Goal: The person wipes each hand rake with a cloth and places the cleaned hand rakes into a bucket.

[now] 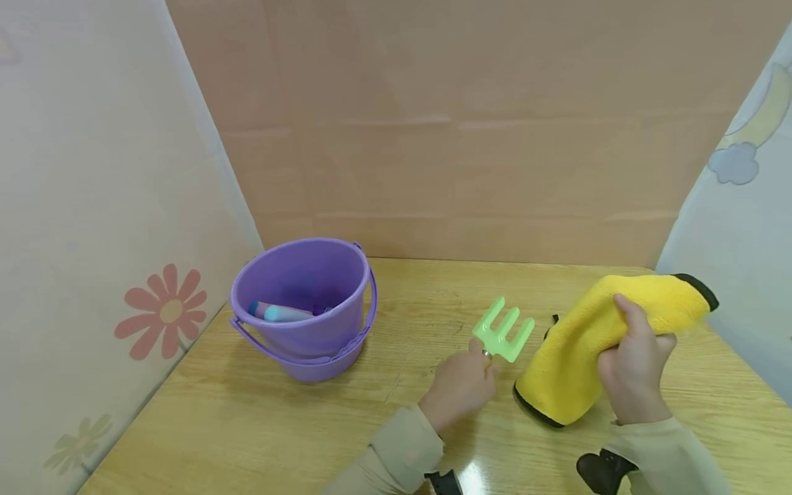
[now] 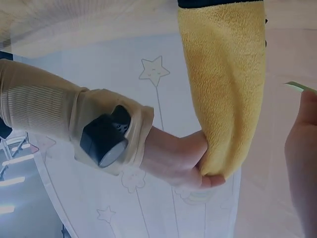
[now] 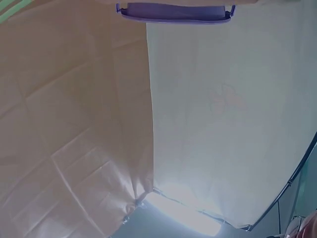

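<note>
In the head view my left hand [image 1: 460, 386] grips a small light-green toy hand fork [image 1: 502, 333] near its metal neck, its three tines pointing up and away. Most of the handle is hidden in the fist. To the right, my right hand [image 1: 637, 375] holds a folded yellow towel [image 1: 572, 357] with black edging, thumb on the near face. The towel's lower edge is close to the wooden table. The left wrist view shows the right hand [image 2: 181, 158] pinching the towel [image 2: 225, 89], with part of the left hand [image 2: 303, 148] at the edge.
A purple bucket [image 1: 322, 340] with its handle hanging down stands on the left of the table [image 1: 408, 412]. Inside it lie pink and light-blue items [image 1: 287, 314], partly hidden. Flower-printed white sheet [image 1: 93, 172] borders the left, and a brown backdrop [image 1: 458, 137] rises behind.
</note>
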Motion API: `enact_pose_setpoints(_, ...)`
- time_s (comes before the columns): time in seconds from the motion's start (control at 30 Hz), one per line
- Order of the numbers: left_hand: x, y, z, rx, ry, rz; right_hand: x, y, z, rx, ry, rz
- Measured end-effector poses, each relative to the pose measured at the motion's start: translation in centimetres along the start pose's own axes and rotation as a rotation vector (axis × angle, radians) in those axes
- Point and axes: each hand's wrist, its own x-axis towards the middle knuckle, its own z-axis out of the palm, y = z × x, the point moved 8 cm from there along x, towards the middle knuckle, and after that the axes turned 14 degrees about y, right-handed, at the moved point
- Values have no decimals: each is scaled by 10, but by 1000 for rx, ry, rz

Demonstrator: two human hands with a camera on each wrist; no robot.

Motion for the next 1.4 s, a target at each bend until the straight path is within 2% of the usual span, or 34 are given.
enact_pose_setpoints(0.07, 0, 0, -2, 7, 0, -15, 0, 3, 1, 2, 11, -11)
enact_pose_setpoints(0.2, -1, -1, -7, -66, -6, -19, 2, 7, 2, -24, 39, -43)
enact_pose_setpoints(0.3, -2, -1, -11, -104, -7, -7, 1, 9, 3, -57, 23, -73)
enact_pose_setpoints(0.43, -2, -1, -16, -57, 12, 36, -2, 11, 4, -110, -14, -111)
enact_pose_setpoints(0.63, -1, -6, -22, 66, 61, 72, -12, 11, 10, -212, -135, -243)
enact_pose_setpoints(0.83, 2, -18, -26, 47, 41, 0, -27, 10, 17, -313, -299, -408)
enact_pose_setpoints(0.97, 4, -23, -30, 50, 54, -2, -38, 13, 24, -356, -476, -489)
enact_pose_setpoints(1.1, 6, -24, -36, 45, 95, 32, -57, 22, 32, -425, -723, -617)
enact_pose_setpoints(1.27, 6, -24, -39, 11, 96, 34, -87, 43, 40, -528, -1064, -750)
enact_pose_setpoints(1.37, 6, -23, -40, 7, 84, 32, -101, 58, 42, -625, -1216, -823)
enact_pose_setpoints(1.4, 5, -22, -41, 7, 85, 31, -104, 63, 42, -673, -1252, -872)
